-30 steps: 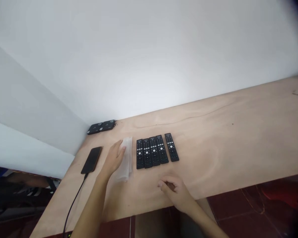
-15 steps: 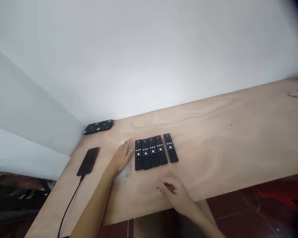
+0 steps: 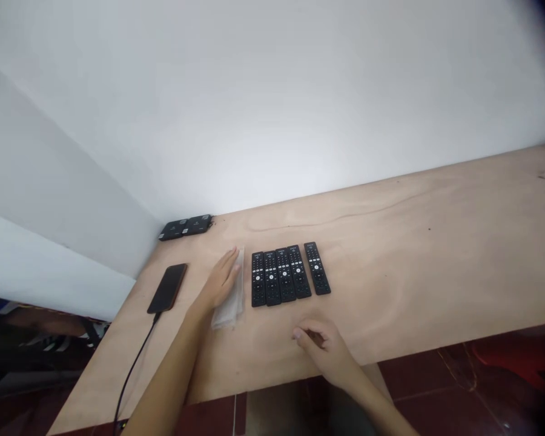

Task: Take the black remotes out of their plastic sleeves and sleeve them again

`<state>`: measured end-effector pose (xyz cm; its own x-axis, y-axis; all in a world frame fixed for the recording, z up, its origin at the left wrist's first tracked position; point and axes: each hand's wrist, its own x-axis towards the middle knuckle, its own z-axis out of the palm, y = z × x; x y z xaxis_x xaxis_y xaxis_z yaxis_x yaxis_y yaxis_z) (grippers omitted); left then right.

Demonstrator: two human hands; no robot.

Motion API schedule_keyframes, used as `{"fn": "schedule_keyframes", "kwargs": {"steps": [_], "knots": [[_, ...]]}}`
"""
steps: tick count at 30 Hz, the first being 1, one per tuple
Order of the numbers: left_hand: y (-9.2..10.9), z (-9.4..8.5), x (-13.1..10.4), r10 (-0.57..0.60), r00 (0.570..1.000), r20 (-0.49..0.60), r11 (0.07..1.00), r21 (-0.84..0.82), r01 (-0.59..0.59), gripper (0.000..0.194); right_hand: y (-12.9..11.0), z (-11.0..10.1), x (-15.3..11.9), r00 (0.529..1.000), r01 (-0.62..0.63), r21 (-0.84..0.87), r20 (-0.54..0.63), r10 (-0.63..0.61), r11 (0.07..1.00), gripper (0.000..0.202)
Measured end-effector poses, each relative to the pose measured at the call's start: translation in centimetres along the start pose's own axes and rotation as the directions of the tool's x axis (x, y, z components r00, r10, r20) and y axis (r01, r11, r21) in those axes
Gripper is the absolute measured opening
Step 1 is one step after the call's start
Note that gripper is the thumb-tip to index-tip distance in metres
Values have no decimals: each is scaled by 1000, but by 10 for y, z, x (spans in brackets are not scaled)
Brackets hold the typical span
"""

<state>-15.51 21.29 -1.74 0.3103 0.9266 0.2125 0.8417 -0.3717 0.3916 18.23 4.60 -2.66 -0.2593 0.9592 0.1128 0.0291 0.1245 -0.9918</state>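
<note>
Several black remote controls lie side by side on the wooden table, and a single remote sits a little apart at their right. Left of the row is a flat stack of clear plastic bags. My left hand rests on the bags' left side, fingers stretched out, gripping nothing. Below the remotes, my right hand lies on its side near the table's front edge, fingers curled in and thumb toward them; no object shows in it.
A phone with a black cable lies at the left. Two black boxes stand by the wall at the back left. Beyond the front edge, a red object shows at the lower right.
The view has shifted slightly. My left hand has slid a little left over the bags, uncovering more of them. My right hand stays curled in about the same place.
</note>
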Motion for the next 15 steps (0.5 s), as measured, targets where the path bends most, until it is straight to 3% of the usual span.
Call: {"fn": "schedule_keyframes", "kwargs": {"steps": [3,5,10,15], "knots": [[8,-11,-17,-2,999,-40,1000,-11,2,65,1,0,0,1000,5,-1,4,-5,1000,44],[14,-10,-34,10,1000,0,1000,-8,-10,63,2,0,0,1000,5,-4,0,-5,1000,43],[21,14,-64,13,992,128,995,94,-25,67,3,-1,-1,1000,-19,-20,3,19,1000,43],[20,27,-67,58,987,153,978,192,-87,71,-1,-2,0,1000,-6,-25,6,6,1000,43]]}}
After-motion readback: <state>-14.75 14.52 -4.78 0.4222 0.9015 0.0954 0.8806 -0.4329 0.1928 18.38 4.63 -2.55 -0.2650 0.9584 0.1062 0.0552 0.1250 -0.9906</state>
